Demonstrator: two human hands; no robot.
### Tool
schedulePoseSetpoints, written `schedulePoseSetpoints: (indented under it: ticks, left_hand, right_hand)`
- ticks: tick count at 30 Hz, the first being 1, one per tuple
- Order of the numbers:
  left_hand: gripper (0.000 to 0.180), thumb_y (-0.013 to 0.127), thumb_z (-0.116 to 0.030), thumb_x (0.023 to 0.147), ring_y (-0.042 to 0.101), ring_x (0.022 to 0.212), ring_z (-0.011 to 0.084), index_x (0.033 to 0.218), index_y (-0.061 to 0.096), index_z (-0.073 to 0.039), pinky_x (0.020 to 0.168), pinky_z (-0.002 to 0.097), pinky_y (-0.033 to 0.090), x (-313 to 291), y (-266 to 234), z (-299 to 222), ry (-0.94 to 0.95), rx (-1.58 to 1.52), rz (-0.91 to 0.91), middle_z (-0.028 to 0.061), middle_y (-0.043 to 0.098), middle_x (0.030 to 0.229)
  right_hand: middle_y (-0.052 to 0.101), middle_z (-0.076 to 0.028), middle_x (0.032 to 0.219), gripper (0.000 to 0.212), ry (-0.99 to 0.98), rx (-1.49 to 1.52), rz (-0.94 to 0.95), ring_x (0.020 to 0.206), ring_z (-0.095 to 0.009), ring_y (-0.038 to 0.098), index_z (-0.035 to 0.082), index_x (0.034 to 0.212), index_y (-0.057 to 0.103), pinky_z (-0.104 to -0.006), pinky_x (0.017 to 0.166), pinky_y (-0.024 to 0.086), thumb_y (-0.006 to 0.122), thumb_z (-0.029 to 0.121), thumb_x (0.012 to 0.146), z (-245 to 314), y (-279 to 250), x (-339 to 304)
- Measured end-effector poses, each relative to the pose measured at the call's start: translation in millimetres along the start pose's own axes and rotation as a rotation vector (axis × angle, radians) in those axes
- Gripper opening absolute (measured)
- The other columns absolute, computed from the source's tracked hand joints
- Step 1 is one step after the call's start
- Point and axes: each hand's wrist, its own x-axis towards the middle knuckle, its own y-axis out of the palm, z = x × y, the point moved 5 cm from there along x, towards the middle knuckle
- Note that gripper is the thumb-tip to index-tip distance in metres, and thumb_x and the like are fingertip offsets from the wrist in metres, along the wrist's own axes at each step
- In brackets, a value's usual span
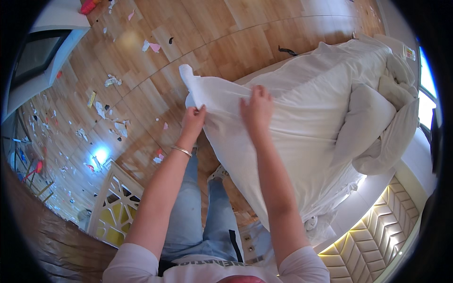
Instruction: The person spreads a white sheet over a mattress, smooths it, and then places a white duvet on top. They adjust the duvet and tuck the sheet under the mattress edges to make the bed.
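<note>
A white bed sheet point(292, 127) covers the bed in front of me and to my right, with creases running across it. At its near left corner, my left hand point(192, 121) pinches the edge between thumb and fingers. Beyond that hand the corner of the sheet sticks out past the bed, raised and folded. My right hand point(258, 108) is over the sheet a little to the right, its thumb apart from its bent fingers. No cloth shows gathered in it. Whether its fingertips touch the sheet is hard to see.
Pale pillows point(365, 113) lie heaped at the bed's right end, near a padded wall panel point(377, 231). Paper scraps point(113, 81) litter the wooden floor point(155, 101) on the left. A white lattice-fronted piece point(113, 203) stands beside my left arm.
</note>
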Motion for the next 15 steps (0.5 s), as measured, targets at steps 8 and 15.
schedulePoseSetpoints:
  ticks: [8, 15]
  left_hand:
    - [0.03, 0.056, -0.033, 0.079, 0.057, 0.064, 0.0271, 0.081, 0.055, -0.002, 0.058, 0.0341, 0.044, -29, 44, -22, 0.107, 0.229, 0.308, 0.0142, 0.058, 0.07]
    - [0.021, 0.051, -0.018, 0.082, 0.051, 0.057, 0.0316, 0.072, 0.044, -0.002, 0.052, 0.0395, 0.039, -50, 21, -48, 0.253, 0.084, -0.087, 0.0164, 0.049, 0.061]
  right_hand:
    - [0.06, -0.012, 0.093, 0.028, 0.115, -0.454, 0.816, 0.087, -0.029, 0.059, 0.004, 0.103, 0.057, -0.0393, 0.074, 0.048, 0.051, 0.013, 0.077, -47, 31, 39]
    - [0.058, -0.012, 0.082, 0.008, -0.078, 0.014, 0.0, 0.076, -0.033, 0.057, 0.005, 0.082, 0.054, -0.0427, 0.064, 0.046, 0.048, 0.007, 0.077, -15, -8, 64]
